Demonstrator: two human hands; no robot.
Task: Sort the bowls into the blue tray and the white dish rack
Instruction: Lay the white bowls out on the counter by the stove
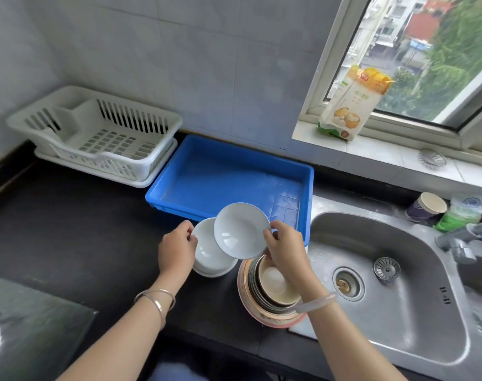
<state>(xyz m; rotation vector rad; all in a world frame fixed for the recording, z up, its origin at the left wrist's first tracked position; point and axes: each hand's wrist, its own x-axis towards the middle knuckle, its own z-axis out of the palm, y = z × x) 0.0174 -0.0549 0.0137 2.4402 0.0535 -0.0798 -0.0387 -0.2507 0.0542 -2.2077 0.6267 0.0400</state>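
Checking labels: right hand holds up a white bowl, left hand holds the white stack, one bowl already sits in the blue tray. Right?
No. In the head view the blue tray holds no bowl yet. The rest stands: the right hand holds up a white bowl by its rim, and the left hand holds the white stack.

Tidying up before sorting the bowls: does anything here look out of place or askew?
The strainer lies loose in the sink beside the open drain, not seated in it. The mixed bowl stack by the sink's rim looks tilted. Nothing looks spilled or broken.
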